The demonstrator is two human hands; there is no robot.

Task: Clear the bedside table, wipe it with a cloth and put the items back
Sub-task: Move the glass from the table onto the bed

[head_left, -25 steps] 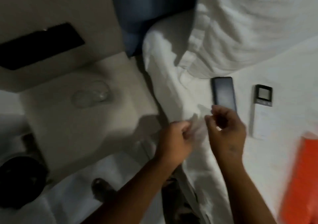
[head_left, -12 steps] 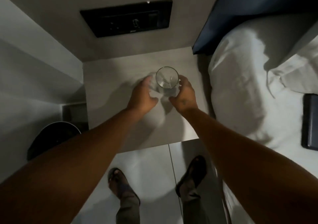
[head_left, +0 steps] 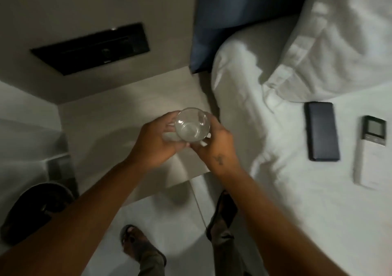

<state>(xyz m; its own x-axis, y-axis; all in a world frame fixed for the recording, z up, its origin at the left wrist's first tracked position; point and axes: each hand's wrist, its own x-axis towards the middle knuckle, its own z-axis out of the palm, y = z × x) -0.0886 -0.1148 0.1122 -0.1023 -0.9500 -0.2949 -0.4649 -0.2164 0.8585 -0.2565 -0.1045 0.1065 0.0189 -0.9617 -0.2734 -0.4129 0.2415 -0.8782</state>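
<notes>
A clear drinking glass (head_left: pixel 192 125) is held above the beige bedside table (head_left: pixel 110 110), its open mouth tilted toward me. My left hand (head_left: pixel 156 142) grips its left side and my right hand (head_left: pixel 216 146) grips its right side. A pale bit of cloth or paper (head_left: pixel 204 142) shows between my right fingers under the glass; I cannot tell which it is. On the white bed (head_left: pixel 297 191) to the right lie a dark phone (head_left: pixel 321 131) and a white remote control (head_left: pixel 371 150).
A black wall panel (head_left: pixel 91 47) sits above the table. A blue headboard (head_left: pixel 233 17) and white pillow (head_left: pixel 339 38) are at the upper right. A dark round bin (head_left: pixel 31 210) stands at the lower left. My sandalled feet (head_left: pixel 135 241) are on the pale floor.
The glass stood on the table with both hands around it; now it is raised and tilted. The view has swung right, bringing the phone and remote back into sight.
</notes>
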